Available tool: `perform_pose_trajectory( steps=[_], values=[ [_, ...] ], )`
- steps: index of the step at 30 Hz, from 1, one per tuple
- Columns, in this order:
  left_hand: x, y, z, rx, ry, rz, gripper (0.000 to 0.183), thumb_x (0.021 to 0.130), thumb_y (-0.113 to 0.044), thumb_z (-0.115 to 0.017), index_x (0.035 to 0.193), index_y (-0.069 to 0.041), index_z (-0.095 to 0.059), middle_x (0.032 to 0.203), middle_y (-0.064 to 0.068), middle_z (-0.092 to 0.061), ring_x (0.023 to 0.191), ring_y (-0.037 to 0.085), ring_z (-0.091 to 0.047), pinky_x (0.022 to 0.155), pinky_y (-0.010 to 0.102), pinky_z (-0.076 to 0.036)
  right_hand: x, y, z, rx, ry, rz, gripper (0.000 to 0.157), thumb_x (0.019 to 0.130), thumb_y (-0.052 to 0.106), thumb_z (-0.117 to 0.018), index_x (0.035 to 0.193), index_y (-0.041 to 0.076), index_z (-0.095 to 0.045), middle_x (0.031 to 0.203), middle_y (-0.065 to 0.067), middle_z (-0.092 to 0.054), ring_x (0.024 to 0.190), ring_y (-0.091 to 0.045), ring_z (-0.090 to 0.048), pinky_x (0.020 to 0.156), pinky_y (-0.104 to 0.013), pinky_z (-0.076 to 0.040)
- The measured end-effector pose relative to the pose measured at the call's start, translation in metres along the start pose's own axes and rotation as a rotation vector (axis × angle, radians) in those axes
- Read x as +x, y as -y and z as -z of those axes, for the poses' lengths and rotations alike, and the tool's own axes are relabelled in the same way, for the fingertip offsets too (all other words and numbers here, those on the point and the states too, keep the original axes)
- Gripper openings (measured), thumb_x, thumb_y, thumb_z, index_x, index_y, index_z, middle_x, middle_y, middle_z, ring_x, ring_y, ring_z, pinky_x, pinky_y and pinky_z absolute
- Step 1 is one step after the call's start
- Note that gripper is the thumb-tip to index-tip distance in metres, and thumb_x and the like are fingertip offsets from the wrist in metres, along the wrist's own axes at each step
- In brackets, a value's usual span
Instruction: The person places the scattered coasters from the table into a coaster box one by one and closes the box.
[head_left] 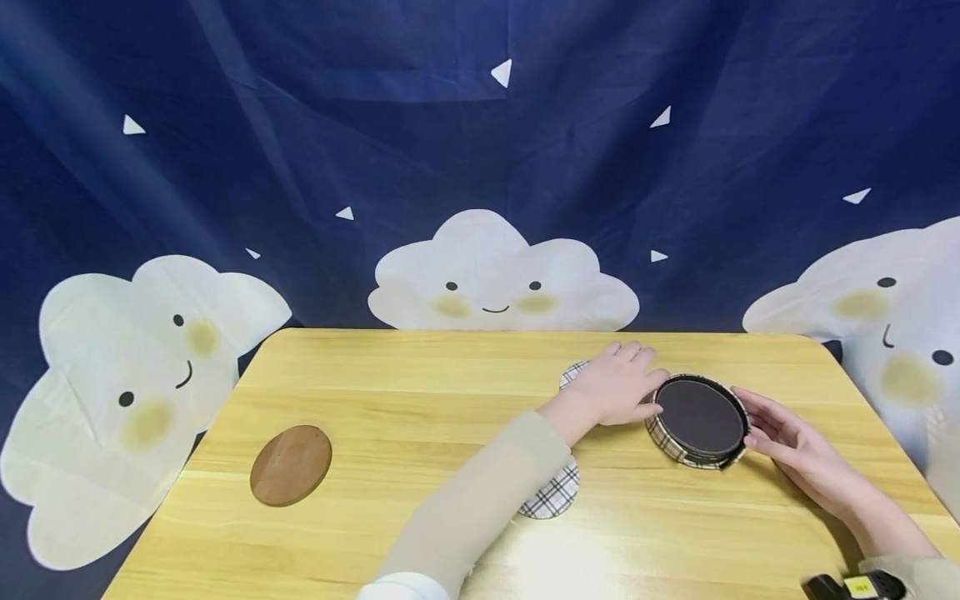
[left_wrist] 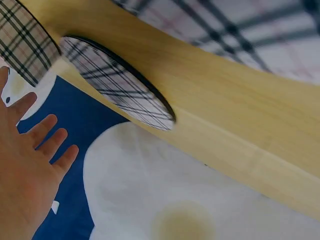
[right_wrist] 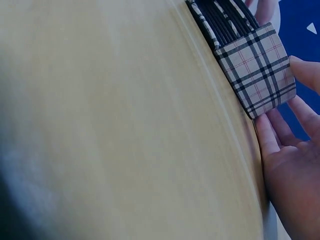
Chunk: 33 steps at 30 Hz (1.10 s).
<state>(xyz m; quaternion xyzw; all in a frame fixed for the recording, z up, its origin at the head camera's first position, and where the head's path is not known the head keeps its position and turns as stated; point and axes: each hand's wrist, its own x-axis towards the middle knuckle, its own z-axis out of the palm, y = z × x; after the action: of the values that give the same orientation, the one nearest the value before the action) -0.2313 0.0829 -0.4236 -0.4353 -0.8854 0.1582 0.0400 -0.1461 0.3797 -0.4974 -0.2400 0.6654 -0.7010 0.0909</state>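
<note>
A round plaid coaster holder (head_left: 670,442) with a stack of black-faced coasters (head_left: 701,415) stands at the table's right. My right hand (head_left: 806,454) holds its right side, thumb and fingertips against the plaid wall; in the right wrist view that wall (right_wrist: 260,70) shows beside a gap baring the stacked edges. At the holder's left rim is my left hand (head_left: 618,383), fingers spread and nothing in its grasp. A plaid coaster (head_left: 572,375) lies partly behind the left hand. Another plaid coaster (head_left: 555,496) lies nearer, partly covered by the left sleeve.
A brown round wooden disc (head_left: 292,467) lies on the left of the wooden table (head_left: 405,392). Behind the table's far edge hangs a dark blue curtain (head_left: 420,150) with clouds on it. The left forearm (head_left: 480,492) crosses the middle front of the table.
</note>
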Motion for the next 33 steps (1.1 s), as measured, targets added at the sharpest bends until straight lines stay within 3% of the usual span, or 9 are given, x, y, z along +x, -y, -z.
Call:
perform_pose_trajectory(
  steps=[11, 19, 33],
  values=[
    [-0.009, 0.016, -0.021, -0.022, 0.028, 0.04, 0.064, 0.107, -0.066, -0.042, 0.162, -0.033, -0.04, 0.164, 0.001, -0.04, 0.153, 0.019, -0.035, 0.124, 0.04, -0.033, 0.0, -0.002, 0.002, 0.007, 0.021, 0.017, 0.065, 0.105, -0.017, -0.037, 0.166, 0.008, -0.033, 0.159, 0.013, -0.052, 0.141, 0.005, -0.052, 0.107, -0.01, -0.044],
    [-0.011, 0.02, -0.033, -0.115, 0.089, 0.086, 0.075, 0.098, -0.073, -0.054, 0.162, -0.036, -0.039, 0.168, 0.002, -0.036, 0.158, 0.023, -0.03, 0.128, 0.049, -0.03, 0.0, -0.002, 0.002, -0.009, 0.012, 0.021, 0.068, 0.104, -0.02, -0.036, 0.166, 0.008, -0.033, 0.158, 0.014, -0.053, 0.141, 0.006, -0.051, 0.108, -0.007, -0.041],
    [-0.016, 0.02, -0.038, -0.147, 0.121, 0.117, 0.08, 0.092, -0.08, -0.056, 0.159, -0.038, -0.042, 0.163, 0.002, -0.04, 0.152, 0.027, -0.038, 0.124, 0.049, -0.036, 0.0, -0.001, 0.0, -0.013, 0.012, 0.026, 0.068, 0.104, -0.02, -0.037, 0.166, 0.007, -0.032, 0.158, 0.015, -0.053, 0.14, 0.007, -0.052, 0.109, -0.007, -0.04]
  ],
)
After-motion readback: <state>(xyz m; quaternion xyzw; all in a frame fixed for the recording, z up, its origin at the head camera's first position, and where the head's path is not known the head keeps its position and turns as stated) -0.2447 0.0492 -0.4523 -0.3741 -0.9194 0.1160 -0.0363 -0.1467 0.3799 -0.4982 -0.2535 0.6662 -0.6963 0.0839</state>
